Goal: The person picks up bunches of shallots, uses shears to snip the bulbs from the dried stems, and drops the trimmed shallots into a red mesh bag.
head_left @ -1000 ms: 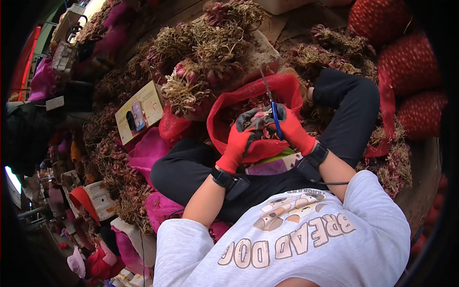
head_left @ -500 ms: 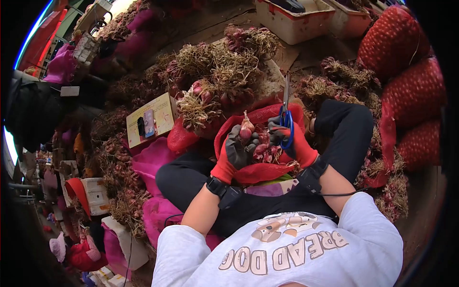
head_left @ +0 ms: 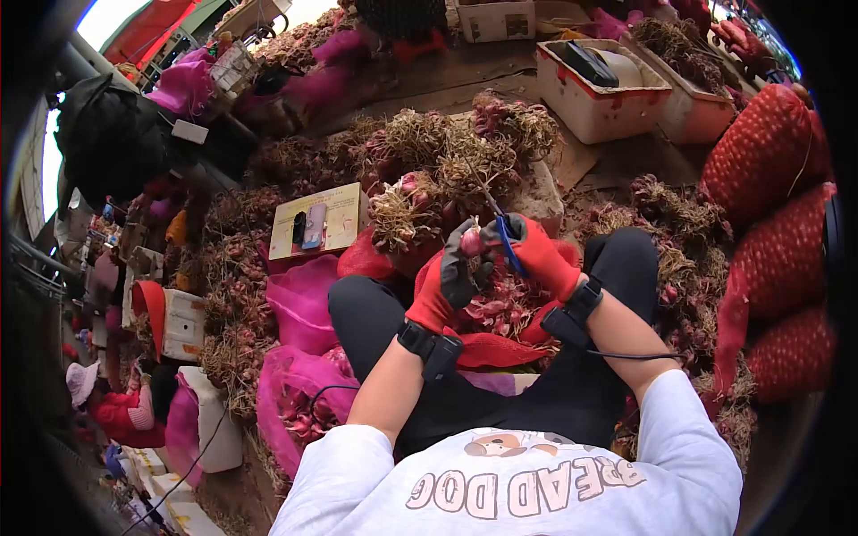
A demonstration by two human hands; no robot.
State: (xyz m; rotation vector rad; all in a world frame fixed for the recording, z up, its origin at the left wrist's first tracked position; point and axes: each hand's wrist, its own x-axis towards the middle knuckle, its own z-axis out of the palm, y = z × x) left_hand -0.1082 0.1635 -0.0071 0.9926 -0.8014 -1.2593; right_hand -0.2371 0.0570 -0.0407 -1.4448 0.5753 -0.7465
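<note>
Wearing a red glove with a grey palm, my left hand (head_left: 452, 279) is closed around a shallot (head_left: 471, 239), its bulb showing above the fingers. My right hand (head_left: 539, 254), gloved alike, grips blue-handled scissors (head_left: 509, 243) whose blades point up and away. The two hands are close together, the scissors beside the shallot. Below them, between my bent legs, a red mesh bag (head_left: 490, 351) lies spread open with loose shallots (head_left: 511, 314) in it. Just beyond the hands is a heap of shallot bunches (head_left: 407, 214) with dry tops.
Two phones lie on a cardboard box (head_left: 344, 204) at the left. Pink mesh bags (head_left: 299, 308) are beside my left leg. Full red mesh sacks (head_left: 776, 241) stack up at the right. White crates (head_left: 594, 112) stand at the back. A person in red (head_left: 125, 415) is far left.
The view has shifted, so the surroundings appear lower. My hands have come closer together, bringing the scissors nearer the shallot, which now sits lower in my left fingers.
</note>
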